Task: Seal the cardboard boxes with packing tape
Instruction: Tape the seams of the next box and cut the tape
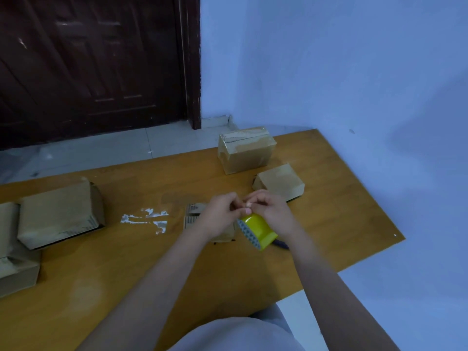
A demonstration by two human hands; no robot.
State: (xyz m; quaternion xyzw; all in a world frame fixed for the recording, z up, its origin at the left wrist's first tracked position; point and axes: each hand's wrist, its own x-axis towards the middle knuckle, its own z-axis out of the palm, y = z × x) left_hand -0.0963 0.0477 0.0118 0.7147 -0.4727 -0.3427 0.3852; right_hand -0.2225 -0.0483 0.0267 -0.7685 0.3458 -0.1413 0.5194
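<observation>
Step, by my read: finding tape end. Right hand clamped on tape roll; left hand fingers pinched together at roll's 11 o'clock edge. Small box on bench beneath hands. Next: peel strip free, lay along box seam.

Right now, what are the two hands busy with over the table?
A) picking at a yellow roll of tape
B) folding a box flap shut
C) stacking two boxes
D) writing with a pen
A: the right hand holds the yellow tape roll while the fingertips of the left hand meet it at the top of the roll, above a small cardboard box on the wooden table.
</observation>
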